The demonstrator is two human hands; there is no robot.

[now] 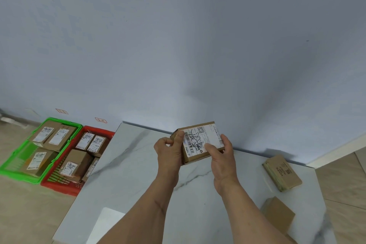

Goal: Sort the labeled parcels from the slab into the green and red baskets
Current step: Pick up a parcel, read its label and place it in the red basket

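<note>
two bare forearms rise from the bottom edge over the white marble slab [126, 164], which carries grey veins and a pale glare patch below the left hand's forearm. down and to the right of the right hand [223, 156], a plain brown parcel [277, 215] lies near the slab's right edge. a little farther, still right of that hand, a second brown parcel [283, 172] lies flat with dark print on its top and a greenish side. the two are apart from each other and from the hands.

the left hand [169, 150] and the right hand grasp one cardboard parcel [198, 142] between them, above the far part of the slab. the left thumb presses its left corner with the fingers curled at that edge; the right thumb lies on the label and the fingers wrap the right end. its white label faces up, showing a barcode, a square code and black scribble over the print.

well left of the left hand, off the slab on the beige tiled floor, the red basket [63, 187] touches the slab's left edge and holds several labelled brown parcels. just beyond it on the left, side by side with it, the green basket [11, 170] holds more. behind everything stands a plain pale blue-grey wall with two small red-outlined tags above the baskets, and a white skirting runs along it at the far right.
</note>
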